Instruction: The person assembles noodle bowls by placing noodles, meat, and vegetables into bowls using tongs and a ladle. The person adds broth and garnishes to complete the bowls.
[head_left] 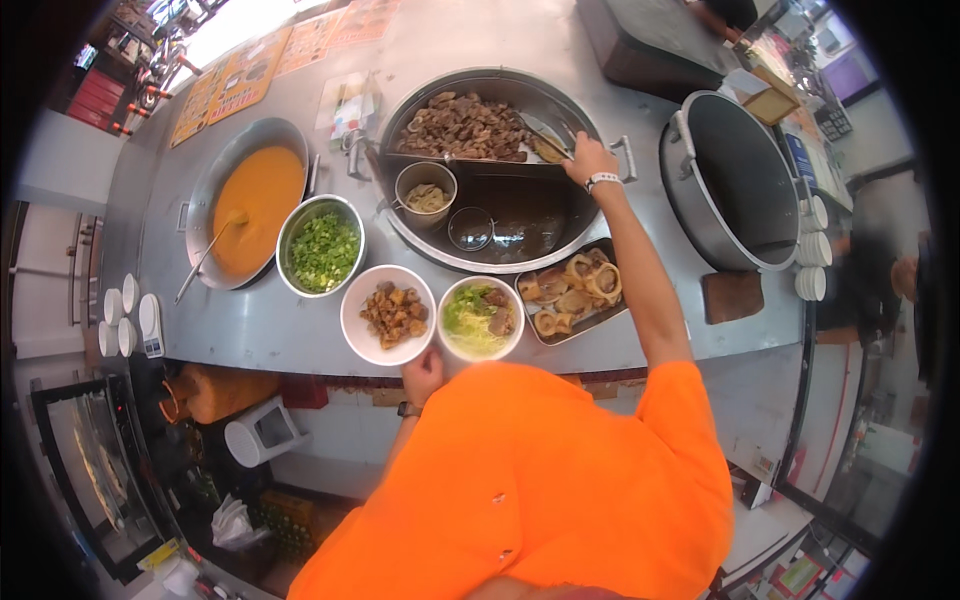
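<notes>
My right hand [590, 161] reaches over the right rim of a big round metal pot [388, 205]. Its fingers are closed round the handle of what look like metal tongs [548, 141]. The tips point into the pot's far half, beside a heap of chopped brown meat [462, 126]. At the counter's front edge my left hand [423, 375] is curled closed, just below a white bowl of browned cubes [391, 314]. Whether anything is in it cannot be seen. To its right stands a white bowl [480, 318] with chopped greens, pale yellow shreds and meat pieces.
Dark broth [540, 215] fills the pot's near half, with a metal cup [426, 195] in it. Leftward stand a bowl of chopped scallions [321, 246] and a pan of orange soup [258, 212]. A tray of bones [571, 293] and a deep pot [735, 180] are rightward.
</notes>
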